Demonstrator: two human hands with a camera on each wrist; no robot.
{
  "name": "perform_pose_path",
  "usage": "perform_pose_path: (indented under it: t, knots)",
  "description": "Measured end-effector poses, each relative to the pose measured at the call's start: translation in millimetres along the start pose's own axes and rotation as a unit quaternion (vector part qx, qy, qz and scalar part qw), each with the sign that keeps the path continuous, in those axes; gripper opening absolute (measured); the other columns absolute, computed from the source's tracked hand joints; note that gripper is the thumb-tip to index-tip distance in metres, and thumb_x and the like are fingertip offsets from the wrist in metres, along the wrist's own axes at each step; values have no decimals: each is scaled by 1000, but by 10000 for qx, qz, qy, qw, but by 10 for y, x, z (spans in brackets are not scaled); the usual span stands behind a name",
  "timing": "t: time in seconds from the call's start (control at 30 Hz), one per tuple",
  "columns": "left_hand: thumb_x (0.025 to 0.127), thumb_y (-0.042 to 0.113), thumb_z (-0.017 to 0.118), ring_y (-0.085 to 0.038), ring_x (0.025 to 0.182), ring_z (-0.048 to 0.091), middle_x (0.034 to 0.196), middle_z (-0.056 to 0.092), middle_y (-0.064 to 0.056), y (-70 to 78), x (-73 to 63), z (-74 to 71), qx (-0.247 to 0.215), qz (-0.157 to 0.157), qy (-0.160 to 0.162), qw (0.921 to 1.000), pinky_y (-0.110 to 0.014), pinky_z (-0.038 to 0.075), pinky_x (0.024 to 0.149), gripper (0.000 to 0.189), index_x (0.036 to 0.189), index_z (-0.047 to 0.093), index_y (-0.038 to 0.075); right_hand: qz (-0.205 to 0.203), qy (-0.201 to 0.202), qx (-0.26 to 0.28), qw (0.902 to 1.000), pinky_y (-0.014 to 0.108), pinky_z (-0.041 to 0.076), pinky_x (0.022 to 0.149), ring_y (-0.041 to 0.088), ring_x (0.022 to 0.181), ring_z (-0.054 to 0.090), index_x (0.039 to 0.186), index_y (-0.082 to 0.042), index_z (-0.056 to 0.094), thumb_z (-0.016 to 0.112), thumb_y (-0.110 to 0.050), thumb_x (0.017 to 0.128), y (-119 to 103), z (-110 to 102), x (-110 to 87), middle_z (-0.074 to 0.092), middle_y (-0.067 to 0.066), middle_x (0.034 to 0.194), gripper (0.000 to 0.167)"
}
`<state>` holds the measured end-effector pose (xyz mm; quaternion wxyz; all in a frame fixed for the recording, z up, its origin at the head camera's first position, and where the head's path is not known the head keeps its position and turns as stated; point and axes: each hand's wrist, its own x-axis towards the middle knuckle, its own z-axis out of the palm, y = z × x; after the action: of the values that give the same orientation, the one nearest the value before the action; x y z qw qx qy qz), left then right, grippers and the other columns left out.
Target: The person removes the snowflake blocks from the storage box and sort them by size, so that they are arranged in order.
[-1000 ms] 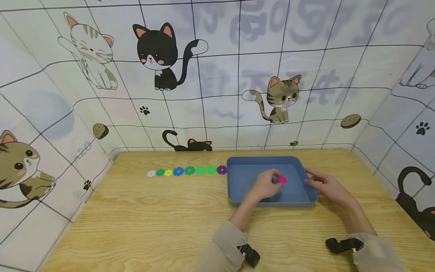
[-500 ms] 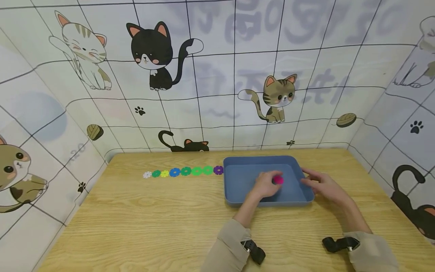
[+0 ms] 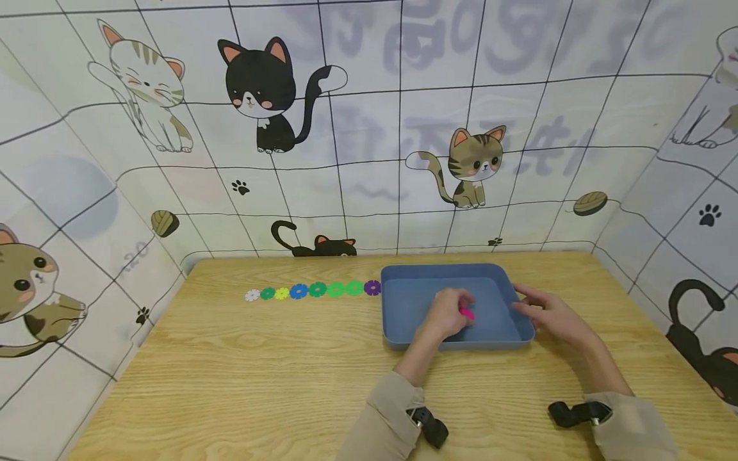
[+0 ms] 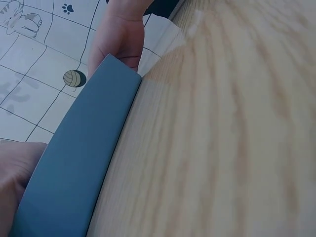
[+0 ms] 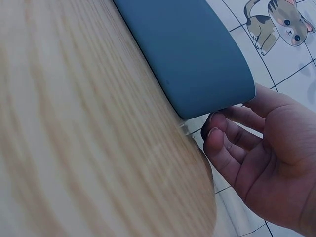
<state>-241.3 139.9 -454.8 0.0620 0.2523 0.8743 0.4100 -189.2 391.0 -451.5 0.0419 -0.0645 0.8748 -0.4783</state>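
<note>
In the head view, my left hand [image 3: 445, 314] is over the middle of a shallow blue tray [image 3: 406, 320], fingers curled down. It pinches a small bright pink disc [image 3: 467, 314], partly covered by the fingers. My right hand [image 3: 555, 317] holds the tray's right side, thumb at the rim. From the right wrist, the fingers [image 5: 219, 143] of that hand appear bent beside the tray's lower corner. The left wrist view shows mostly the tray's outer wall [image 4: 84, 143], which hides the pink disc.
A row of notched plastic discs runs left of the tray, from a white disc [image 3: 252, 295] through green, yellow and blue ones to a purple disc [image 3: 372, 287] beside the tray's edge. The wooden table [image 3: 242, 371] ends at a cat-patterned wall covering [image 3: 369, 141].
My left hand has shifted slightly left within the tray. The pink disc has turned and moved left and down with its fingers. The right hand keeps its place on the tray's side.
</note>
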Motion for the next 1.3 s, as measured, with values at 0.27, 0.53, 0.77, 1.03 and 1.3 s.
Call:
perform_pose_path:
  t: [0.27, 0.53, 0.77, 1.03, 1.3]
  knots:
    - [70, 12, 94, -3, 67, 50, 74, 59, 7, 9, -67, -139, 284, -55, 71, 9996, -15, 43, 62, 27, 87, 74, 10, -114, 33, -119, 9999, 31, 47, 58, 16, 58, 47, 154, 5, 32, 60, -24, 104, -1, 10, 11, 53, 9, 89, 65]
    - [78, 9, 88, -1, 58, 55, 67, 62, 10, 99, -110, -198, -313, -16, -59, 9995, -16, 45, 55, 15, 84, 75, 12, -86, 66, -208, 9997, 30, 46, 58, 16, 59, 48, 154, 3, 34, 61, -25, 103, 10, -3, -1, 53, 11, 92, 64]
    - [83, 9, 84, -5, 56, 60, 68, 68, 5, 71, -167, -315, -928, 105, -129, 9955, -18, 45, 53, 10, 87, 75, 10, -82, 41, -204, 9997, 31, 47, 58, 16, 59, 48, 155, 2, 33, 61, -26, 103, -1, 7, -6, 54, 13, 93, 65]
    - [93, 1, 70, -16, 62, 68, 75, 69, -2, -93, -280, -577, -1473, 303, -201, 9884, -21, 51, 54, 11, 103, 73, 2, -60, 13, -134, 9999, 31, 46, 58, 17, 59, 47, 155, 2, 32, 60, -26, 103, -6, -4, -18, 52, 12, 94, 66]
    - [94, -2, 64, -28, 73, 72, 82, 67, -4, -253, -407, -927, -1593, 372, -145, 9864, -27, 57, 64, 17, 109, 69, 3, -92, -30, -95, 9999, 31, 45, 57, 16, 58, 47, 155, 4, 31, 60, -24, 103, -11, 14, -7, 53, 11, 92, 66]
